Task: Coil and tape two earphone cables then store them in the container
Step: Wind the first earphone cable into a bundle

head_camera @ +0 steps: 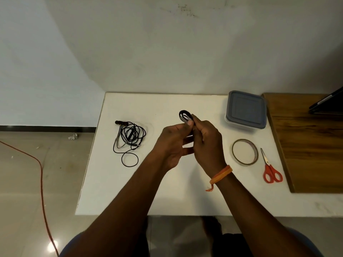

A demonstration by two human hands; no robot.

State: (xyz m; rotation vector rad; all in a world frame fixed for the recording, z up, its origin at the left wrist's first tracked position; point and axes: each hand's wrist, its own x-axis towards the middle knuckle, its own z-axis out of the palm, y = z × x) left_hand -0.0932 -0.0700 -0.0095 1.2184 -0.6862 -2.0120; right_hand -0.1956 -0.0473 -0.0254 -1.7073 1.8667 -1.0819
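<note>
loose earphones (129, 139) left, tape roll (245, 152) beside scissors (271, 169) right

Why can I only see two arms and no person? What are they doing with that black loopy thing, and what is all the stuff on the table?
The camera sits on the person's head and looks down, so you see only their arms, as if through their eyes. There is just this one picture.

Both hands are raised over a white table. The left hand and the right hand together pinch a small coiled earphone cable, wound into a neat loop.

On the table to the left lies a second earphone cable, loose and tangled. To the right are a roll of clear tape and red-handled scissors. Further back sits a plastic container with its grey lid on. A wooden board lies at the far right.

The person wears an orange wristband on the right wrist.
</note>
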